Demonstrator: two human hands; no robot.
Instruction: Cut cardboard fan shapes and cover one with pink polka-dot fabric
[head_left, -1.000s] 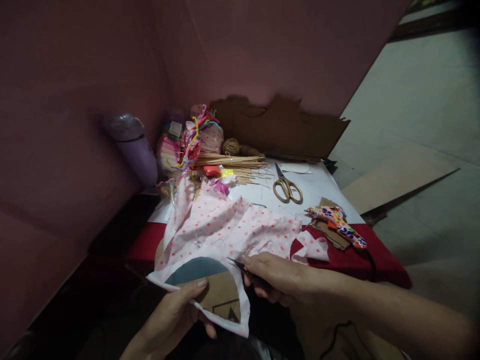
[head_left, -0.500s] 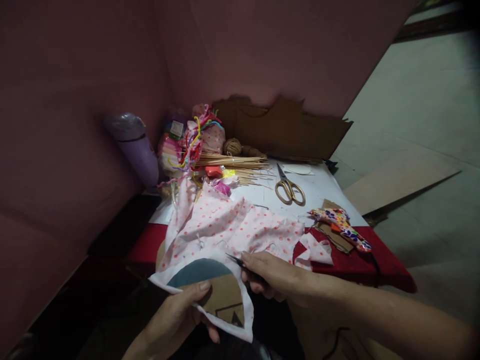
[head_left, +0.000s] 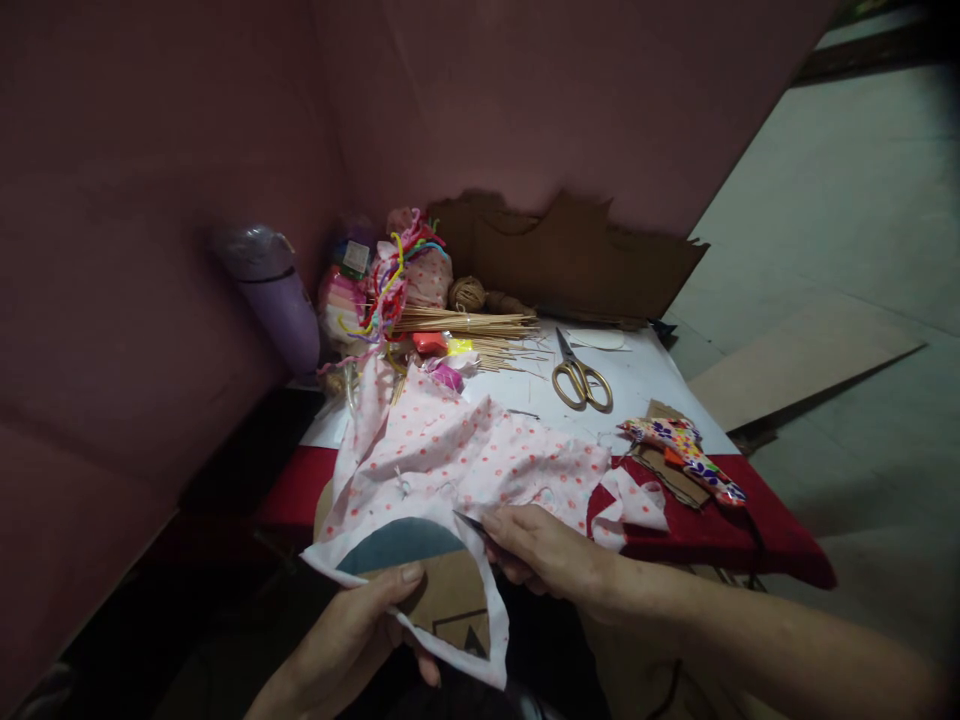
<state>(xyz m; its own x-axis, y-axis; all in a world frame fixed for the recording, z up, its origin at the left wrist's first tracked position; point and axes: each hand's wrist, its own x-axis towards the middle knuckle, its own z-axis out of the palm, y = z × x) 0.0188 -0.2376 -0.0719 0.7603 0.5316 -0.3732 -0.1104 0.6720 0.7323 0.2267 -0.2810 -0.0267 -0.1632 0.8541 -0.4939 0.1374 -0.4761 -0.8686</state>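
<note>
My left hand (head_left: 358,632) grips a rounded cardboard piece (head_left: 442,600) with a teal patch, laid on white cloth with pink dots (head_left: 457,455). The thumb presses on the cardboard's face. My right hand (head_left: 544,555) is closed on small dark scissors (head_left: 474,524), whose tips meet the cloth edge just above the cardboard. The cloth spreads from my hands back over the table.
On the white and red table (head_left: 705,530) lie gold scissors (head_left: 579,378), a bundle of wooden sticks (head_left: 472,325), twine, coloured cords, a patterned fabric strip (head_left: 686,450) on cardboard scraps. Brown cardboard (head_left: 577,255) leans on the pink wall. A purple bottle (head_left: 274,295) stands at left.
The scissor tips have drawn in slightly along the cloth edge, and my right hand has shifted a little. The left hand keeps its hold.
</note>
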